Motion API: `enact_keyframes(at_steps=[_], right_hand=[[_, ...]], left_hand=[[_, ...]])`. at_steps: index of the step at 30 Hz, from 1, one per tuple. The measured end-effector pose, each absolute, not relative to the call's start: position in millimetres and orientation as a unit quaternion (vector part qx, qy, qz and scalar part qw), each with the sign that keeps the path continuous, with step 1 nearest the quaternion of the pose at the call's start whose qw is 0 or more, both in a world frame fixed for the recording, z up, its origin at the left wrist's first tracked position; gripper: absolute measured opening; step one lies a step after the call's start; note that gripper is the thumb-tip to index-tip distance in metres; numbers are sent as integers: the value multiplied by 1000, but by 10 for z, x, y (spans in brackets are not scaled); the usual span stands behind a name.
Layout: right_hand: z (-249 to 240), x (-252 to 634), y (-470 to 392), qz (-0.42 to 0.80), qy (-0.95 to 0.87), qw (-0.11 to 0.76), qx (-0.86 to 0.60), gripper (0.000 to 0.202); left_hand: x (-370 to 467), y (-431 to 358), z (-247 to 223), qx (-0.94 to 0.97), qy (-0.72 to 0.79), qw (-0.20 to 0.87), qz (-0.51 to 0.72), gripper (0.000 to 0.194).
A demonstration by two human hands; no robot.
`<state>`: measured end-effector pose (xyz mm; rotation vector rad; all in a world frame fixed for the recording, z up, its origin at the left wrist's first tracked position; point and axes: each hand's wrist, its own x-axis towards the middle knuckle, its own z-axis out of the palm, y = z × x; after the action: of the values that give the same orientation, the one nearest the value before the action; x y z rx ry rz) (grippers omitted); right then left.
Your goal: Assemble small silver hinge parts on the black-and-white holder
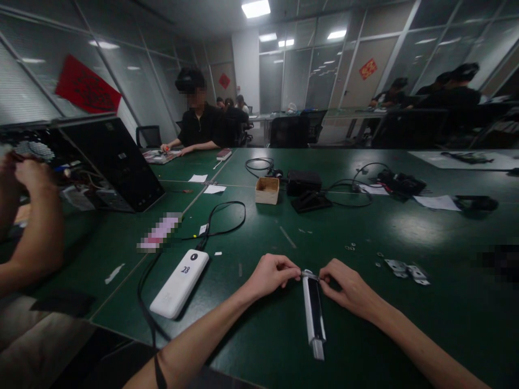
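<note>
A long metal piece with a dark middle strip (314, 310) lies on the green table, its narrow end pointing toward me. At its far end, my left hand (273, 275) pinches something small that I cannot make out, from the left side. My right hand (344, 283) touches the same far end from the right, fingers pressed together; what they hold is too small to tell. Two metal brackets (406, 271) lie to the right, with several small rings (351, 247) near them.
A white power bank (179, 283) with a black cable is at the left. Farther back are a small open box (267, 191), black devices and cables. A computer case (111, 162) and a person's arms are at the far left; another person sits across the green table (251, 346).
</note>
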<state>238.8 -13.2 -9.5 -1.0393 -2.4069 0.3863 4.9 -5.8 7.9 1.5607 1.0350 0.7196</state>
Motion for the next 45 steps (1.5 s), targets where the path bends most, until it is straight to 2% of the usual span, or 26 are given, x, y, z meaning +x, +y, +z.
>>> enact_keyframes(at_steps=[10, 17, 24, 31, 40, 45], right_hand=[[-132, 2356, -151, 117, -884, 300, -338, 10], [-105, 2326, -144, 110, -888, 320, -313, 9], [-113, 2334, -147, 110, -890, 317, -309, 10], [-138, 2361, -142, 127, -881, 297, -346, 10], [-165, 2358, -138, 116, -872, 295, -373, 11], [-160, 2378, -120, 106, -858, 291, -410, 12]], left_hand=[[163, -86, -20, 493, 355, 708, 361, 34], [154, -96, 7, 497, 324, 720, 359, 34], [108, -75, 38, 566, 347, 647, 375, 29], [130, -124, 31, 632, 418, 499, 420, 19], [88, -105, 46, 704, 465, 416, 339, 22], [71, -101, 58, 771, 446, 338, 303, 15]])
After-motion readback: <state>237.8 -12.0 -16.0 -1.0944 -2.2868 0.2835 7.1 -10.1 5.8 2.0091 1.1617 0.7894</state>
